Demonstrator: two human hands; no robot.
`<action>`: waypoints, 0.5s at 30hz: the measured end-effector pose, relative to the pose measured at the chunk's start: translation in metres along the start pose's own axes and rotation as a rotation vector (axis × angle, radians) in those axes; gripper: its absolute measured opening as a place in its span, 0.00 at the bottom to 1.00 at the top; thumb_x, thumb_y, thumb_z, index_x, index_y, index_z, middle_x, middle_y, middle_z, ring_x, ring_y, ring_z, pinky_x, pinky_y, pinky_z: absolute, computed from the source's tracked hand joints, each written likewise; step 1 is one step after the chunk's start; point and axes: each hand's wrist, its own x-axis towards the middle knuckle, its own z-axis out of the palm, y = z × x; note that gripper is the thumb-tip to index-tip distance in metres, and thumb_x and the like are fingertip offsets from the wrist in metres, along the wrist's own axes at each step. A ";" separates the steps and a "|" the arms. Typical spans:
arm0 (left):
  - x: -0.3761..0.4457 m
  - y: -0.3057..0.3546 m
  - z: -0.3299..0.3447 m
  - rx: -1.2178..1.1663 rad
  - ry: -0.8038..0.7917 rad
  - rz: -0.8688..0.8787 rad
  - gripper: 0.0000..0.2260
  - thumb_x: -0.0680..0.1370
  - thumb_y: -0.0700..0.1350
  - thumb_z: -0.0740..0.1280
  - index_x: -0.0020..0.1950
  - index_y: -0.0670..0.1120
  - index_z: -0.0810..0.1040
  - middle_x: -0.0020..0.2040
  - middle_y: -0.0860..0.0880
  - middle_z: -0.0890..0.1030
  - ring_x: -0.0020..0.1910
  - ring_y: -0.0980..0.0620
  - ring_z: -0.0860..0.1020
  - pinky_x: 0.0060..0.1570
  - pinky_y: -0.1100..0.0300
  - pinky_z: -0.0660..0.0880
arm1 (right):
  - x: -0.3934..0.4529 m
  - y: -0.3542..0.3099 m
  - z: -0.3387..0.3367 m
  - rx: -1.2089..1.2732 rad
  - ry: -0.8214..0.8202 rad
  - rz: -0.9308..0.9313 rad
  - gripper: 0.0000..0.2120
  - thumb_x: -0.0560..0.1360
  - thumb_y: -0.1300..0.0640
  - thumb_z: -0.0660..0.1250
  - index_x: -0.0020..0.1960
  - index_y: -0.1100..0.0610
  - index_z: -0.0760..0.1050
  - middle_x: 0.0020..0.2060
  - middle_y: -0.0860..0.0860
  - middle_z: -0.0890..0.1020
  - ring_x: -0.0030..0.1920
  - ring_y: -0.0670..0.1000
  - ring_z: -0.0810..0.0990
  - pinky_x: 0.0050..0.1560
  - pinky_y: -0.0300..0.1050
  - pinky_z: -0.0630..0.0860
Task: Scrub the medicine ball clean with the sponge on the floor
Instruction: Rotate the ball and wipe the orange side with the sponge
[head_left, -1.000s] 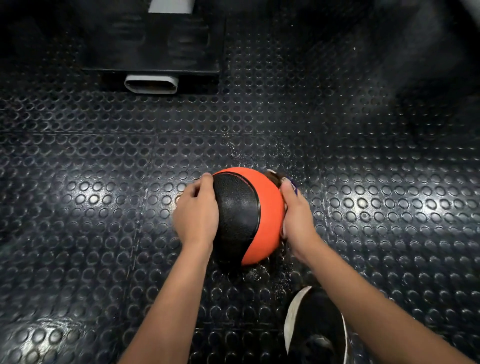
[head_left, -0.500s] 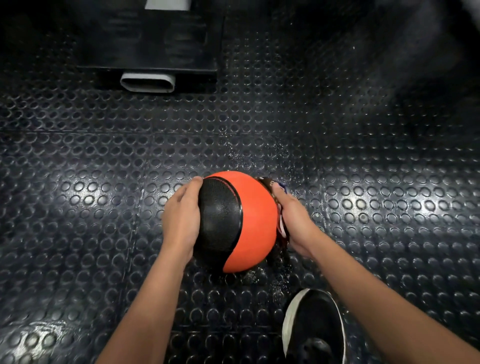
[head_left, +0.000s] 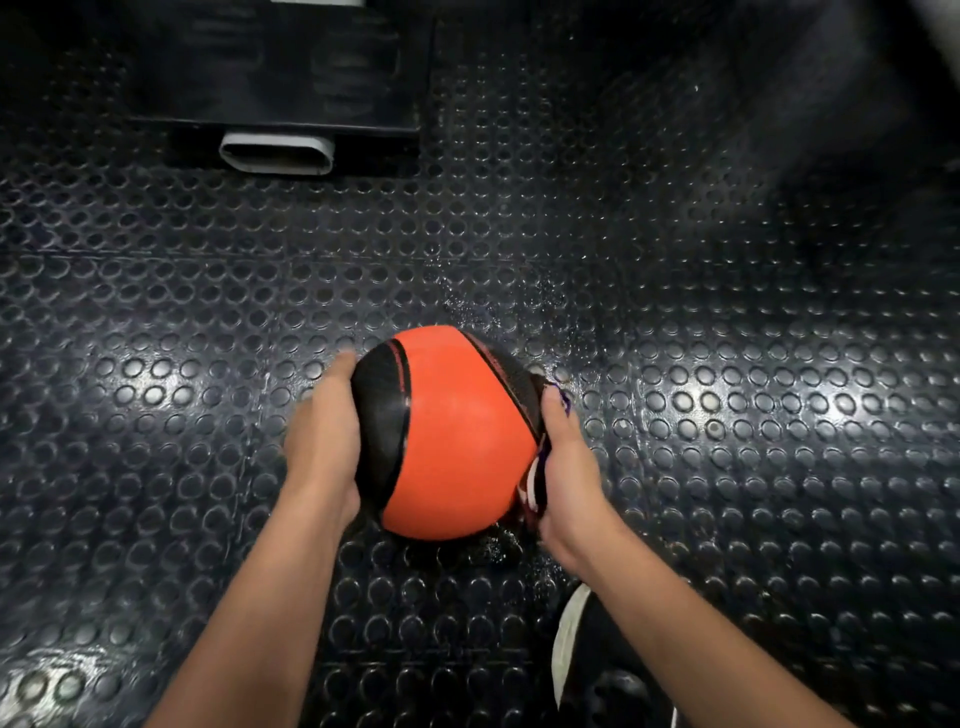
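Note:
An orange and black medicine ball (head_left: 457, 441) sits on the studded black rubber floor (head_left: 727, 415). My left hand (head_left: 324, 441) cups its left side, fingers curved round the black panel. My right hand (head_left: 566, 467) presses a sponge (head_left: 537, 480) against the ball's right side; only a thin purple, white and dark edge of the sponge shows between palm and ball. Water drops glisten on the floor behind and under the ball.
A black shoe with a white sole (head_left: 597, 670) stands just below my right forearm. A dark equipment base with a pale oval tube end (head_left: 278, 153) lies at the upper left. Studded rubber mats stretch all around.
The ball has turned between my hands: the black panel slid leftward and a second black band came up on the right. Both hands stayed on its sides.

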 end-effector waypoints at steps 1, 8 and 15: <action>0.002 0.008 0.001 -0.003 -0.062 0.014 0.34 0.64 0.73 0.66 0.56 0.49 0.86 0.53 0.45 0.88 0.54 0.42 0.85 0.62 0.44 0.80 | -0.004 -0.003 0.000 0.006 0.028 -0.063 0.36 0.78 0.28 0.58 0.82 0.40 0.60 0.72 0.56 0.78 0.69 0.63 0.78 0.74 0.67 0.70; 0.002 0.035 0.028 0.123 0.083 0.069 0.30 0.74 0.67 0.58 0.59 0.45 0.83 0.63 0.44 0.84 0.62 0.40 0.80 0.68 0.41 0.75 | -0.033 0.011 0.015 -0.207 0.173 -0.329 0.22 0.87 0.42 0.50 0.80 0.42 0.56 0.69 0.37 0.59 0.72 0.38 0.58 0.73 0.39 0.53; -0.018 0.014 0.021 0.146 0.221 0.289 0.24 0.86 0.62 0.53 0.67 0.53 0.83 0.67 0.51 0.82 0.67 0.47 0.76 0.66 0.52 0.68 | -0.016 -0.009 0.011 -0.336 0.237 -0.434 0.12 0.87 0.43 0.53 0.68 0.41 0.67 0.67 0.43 0.70 0.70 0.44 0.68 0.78 0.51 0.61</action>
